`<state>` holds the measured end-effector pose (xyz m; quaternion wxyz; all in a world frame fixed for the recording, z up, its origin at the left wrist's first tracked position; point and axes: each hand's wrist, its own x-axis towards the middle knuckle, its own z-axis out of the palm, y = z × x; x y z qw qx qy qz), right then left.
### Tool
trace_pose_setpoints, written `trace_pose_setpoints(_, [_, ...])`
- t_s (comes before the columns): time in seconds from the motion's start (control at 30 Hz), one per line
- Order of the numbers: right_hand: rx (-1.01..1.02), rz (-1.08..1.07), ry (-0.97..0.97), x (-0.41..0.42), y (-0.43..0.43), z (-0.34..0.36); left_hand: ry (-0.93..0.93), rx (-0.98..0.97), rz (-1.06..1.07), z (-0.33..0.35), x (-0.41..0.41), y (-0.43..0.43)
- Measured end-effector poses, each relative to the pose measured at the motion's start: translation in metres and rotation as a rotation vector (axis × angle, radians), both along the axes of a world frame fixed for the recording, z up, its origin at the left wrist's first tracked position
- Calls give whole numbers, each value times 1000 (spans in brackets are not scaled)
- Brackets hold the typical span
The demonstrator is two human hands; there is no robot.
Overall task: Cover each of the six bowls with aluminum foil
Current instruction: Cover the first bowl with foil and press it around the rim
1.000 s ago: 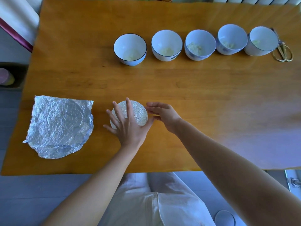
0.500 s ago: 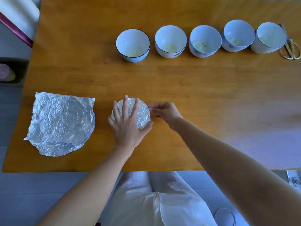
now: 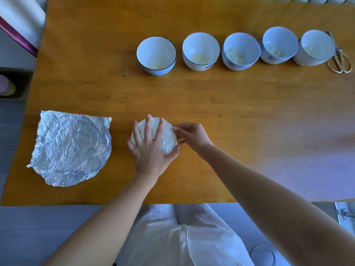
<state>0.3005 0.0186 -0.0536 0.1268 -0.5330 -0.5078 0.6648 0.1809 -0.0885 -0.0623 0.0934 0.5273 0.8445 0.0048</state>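
Note:
A bowl wrapped in crinkled aluminum foil stands near the front middle of the wooden table. My left hand lies flat on its foil top, fingers spread and straight. My right hand pinches the foil at the bowl's right rim with curled fingers. Several uncovered white bowls form a row at the back, from the dark-rimmed one on the left to the last one on the right; each has a little pale food inside. A stack of loose foil sheets lies flat at the front left.
Gold scissors lie at the far right beside the last bowl. The table's front edge runs just above my white trousers. A dark box with a pale bottle sits off the table's left side.
My left hand slid further onto the foil top and now lies flat across it. My right hand moved in from beside the bowl to pinch the foil at its right rim.

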Motion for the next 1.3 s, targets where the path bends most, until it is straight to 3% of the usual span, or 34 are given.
trace_pose_setpoints(0.17, [26,73,-37,-4,10,7,-105,28,-42,4,-6,0])
trace_pose_setpoints(0.3, [60,54,-65,-6,9,6,-271,220,45,12,-15,-10])
trace_pose_setpoints(0.4, [13,85,-44,-8,5,3,-518,375,284,19,-20,-22])
trace_pose_setpoints(0.57, [0,61,-56,-10,2,7,-1090,483,889,10,-23,-36])
trace_pose_setpoints(0.63, [-8,76,-51,-10,2,8,-1222,537,994,13,-22,-39])
trace_pose_setpoints(0.77, [-75,122,-2,-10,1,14,-1277,498,935,21,-17,-38])
trace_pose_setpoints(0.93, [-136,31,-14,-4,-2,12,-1311,488,919,19,-23,-36])
trace_pose_setpoints(1.13, [-248,-166,137,-2,1,14,-1301,451,905,27,-15,-38])
trace_pose_setpoints(1.3, [-92,-146,0,10,-5,15,-1262,449,882,27,-14,-38])
